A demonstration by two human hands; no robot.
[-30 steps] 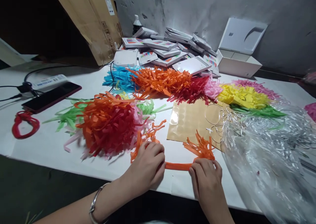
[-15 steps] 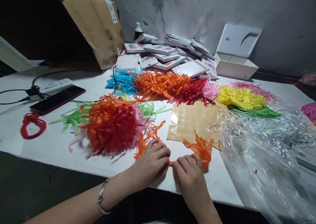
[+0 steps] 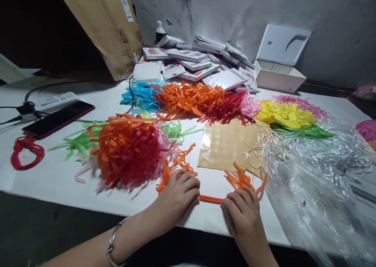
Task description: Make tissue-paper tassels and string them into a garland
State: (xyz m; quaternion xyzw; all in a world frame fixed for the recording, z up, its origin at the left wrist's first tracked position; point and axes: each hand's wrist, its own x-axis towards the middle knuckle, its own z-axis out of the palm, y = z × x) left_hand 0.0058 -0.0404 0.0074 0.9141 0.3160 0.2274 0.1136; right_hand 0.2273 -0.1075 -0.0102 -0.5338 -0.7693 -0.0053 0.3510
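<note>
A strip of orange tissue paper with fringed ends, a paper tassel [image 3: 210, 198], lies across the front of the white table, rolled narrow in its middle. My left hand [image 3: 180, 194] presses on it from the left, fingers closed and curled down over the roll. My right hand [image 3: 243, 208] is closed on it from the right. Between the hands a short bare length of the roll shows. Loose orange fringe fans out behind each hand. The fingertips are mostly hidden under the knuckles. Left of my left hand lies a pile of orange, red and pink tassels [image 3: 129, 151].
Behind lie a row of orange tassels [image 3: 190, 98], yellow tassels [image 3: 286, 114] and a brown sticker sheet [image 3: 223, 145]. Plastic wrap [image 3: 305, 204] covers the right side. A phone [image 3: 60, 120] and red cord [image 3: 28, 153] sit left. Boxes [image 3: 194, 57] and a carton [image 3: 111, 31] stand at the back.
My right hand has moved right, away from my left hand, so more of the rolled orange middle shows between them. My left hand stays nearly in place.
</note>
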